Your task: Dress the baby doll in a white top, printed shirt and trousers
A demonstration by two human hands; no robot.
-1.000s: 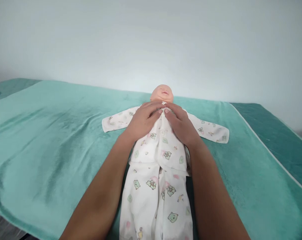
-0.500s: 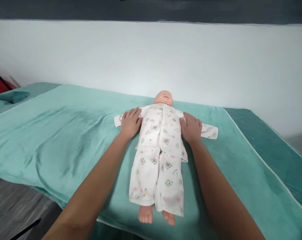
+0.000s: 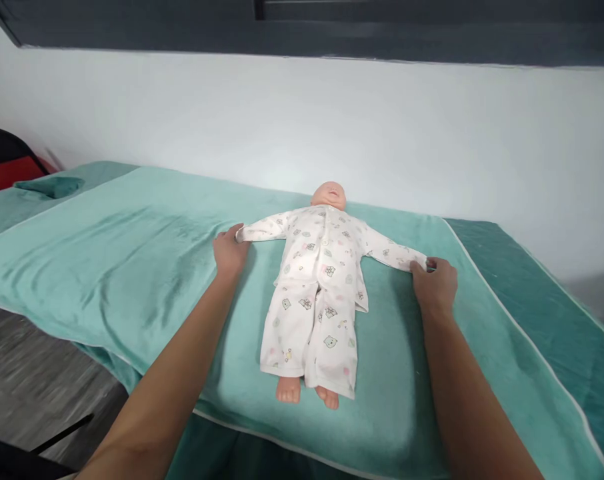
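Observation:
A baby doll (image 3: 329,195) lies on its back, head toward the wall and bare feet toward me. It wears a white patterned pyjama top (image 3: 322,250) and matching pants (image 3: 309,330). Both sleeves stretch out sideways. My left hand (image 3: 231,250) pinches the cuff of the sleeve (image 3: 267,228) on the left. At the other side, my right hand (image 3: 435,280) has its fingers closed on the cuff of the right-hand sleeve (image 3: 389,252). Whether the doll's hands are inside the cuffs is hidden.
Under the doll spreads a green blanket (image 3: 147,267), wrinkled on the left, with a white edge. Behind it stands a white wall (image 3: 302,120) with a dark band above. A red and black object (image 3: 12,170) is at the far left, above a grey floor (image 3: 37,387).
My hands have moved outward from the doll's upper arms to the two cuffs and closed on them. The sleeves now lie straighter. The view has shifted slightly.

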